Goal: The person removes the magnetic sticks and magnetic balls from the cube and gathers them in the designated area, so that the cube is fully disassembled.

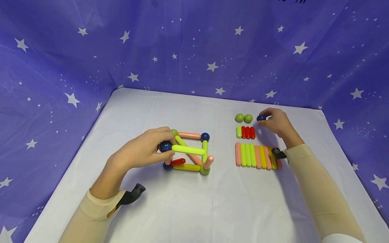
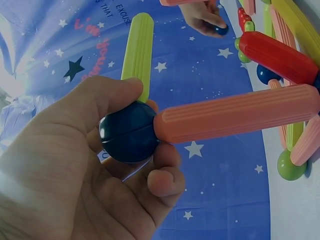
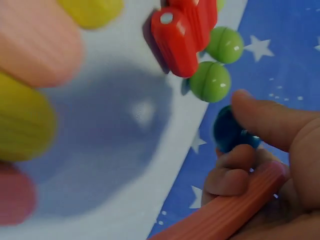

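Note:
My left hand (image 1: 146, 148) pinches a dark blue ball (image 1: 165, 146) between thumb and fingers. From that ball a yellow-green rod (image 1: 189, 150) reaches out to the right, and a salmon rod (image 2: 235, 114) joins it to the frame of rods and balls below. A short red rod (image 1: 178, 162) and an upright salmon rod (image 1: 208, 162) are among the frame's parts. At the back right, my right hand (image 1: 277, 122) holds another dark blue ball (image 1: 261, 117) at the fingertips. In the right wrist view its curled fingers also hold a salmon rod (image 3: 227, 210) against the palm.
Two green balls (image 1: 244, 117) lie left of my right hand. Nearer stands a row of short rods (image 1: 245, 132), red and yellow-green, then a row of longer rods (image 1: 250, 155). The white table (image 1: 194, 209) ends at a purple starred backdrop (image 1: 194, 47).

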{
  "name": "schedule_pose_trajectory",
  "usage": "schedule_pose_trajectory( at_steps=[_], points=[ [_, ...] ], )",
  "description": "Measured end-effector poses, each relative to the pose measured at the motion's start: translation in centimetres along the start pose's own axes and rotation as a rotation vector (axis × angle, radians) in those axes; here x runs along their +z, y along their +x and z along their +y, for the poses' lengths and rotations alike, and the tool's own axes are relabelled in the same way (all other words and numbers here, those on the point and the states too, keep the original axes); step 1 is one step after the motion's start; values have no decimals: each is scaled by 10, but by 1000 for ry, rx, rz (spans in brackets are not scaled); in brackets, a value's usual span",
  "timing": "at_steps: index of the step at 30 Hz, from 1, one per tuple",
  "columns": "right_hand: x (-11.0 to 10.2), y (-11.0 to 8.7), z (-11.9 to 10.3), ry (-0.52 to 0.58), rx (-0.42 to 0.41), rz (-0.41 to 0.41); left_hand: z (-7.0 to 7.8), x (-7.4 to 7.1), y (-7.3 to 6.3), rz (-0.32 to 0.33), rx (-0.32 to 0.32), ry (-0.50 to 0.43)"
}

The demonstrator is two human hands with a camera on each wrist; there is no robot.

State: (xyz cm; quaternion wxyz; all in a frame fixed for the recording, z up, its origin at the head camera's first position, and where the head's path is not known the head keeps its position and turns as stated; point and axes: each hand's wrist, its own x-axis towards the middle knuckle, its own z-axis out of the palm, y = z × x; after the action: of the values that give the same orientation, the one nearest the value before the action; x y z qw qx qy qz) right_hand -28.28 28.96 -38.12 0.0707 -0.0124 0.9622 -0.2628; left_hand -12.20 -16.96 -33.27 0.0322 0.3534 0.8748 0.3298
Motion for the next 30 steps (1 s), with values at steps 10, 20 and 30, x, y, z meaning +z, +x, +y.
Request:
schedule_pose_trajectory(
  at_steps=[10,20,30],
  points=[
    [10,35,7,-36,45,-75,-1,1,-1,-2,6,-6],
    [13,34,12,31,83,-86,-1,-1,1,-14,-4,-2],
    [-12,7,27,143,57,-55,-2,-1,0,-19,-24,-9]
  ],
)
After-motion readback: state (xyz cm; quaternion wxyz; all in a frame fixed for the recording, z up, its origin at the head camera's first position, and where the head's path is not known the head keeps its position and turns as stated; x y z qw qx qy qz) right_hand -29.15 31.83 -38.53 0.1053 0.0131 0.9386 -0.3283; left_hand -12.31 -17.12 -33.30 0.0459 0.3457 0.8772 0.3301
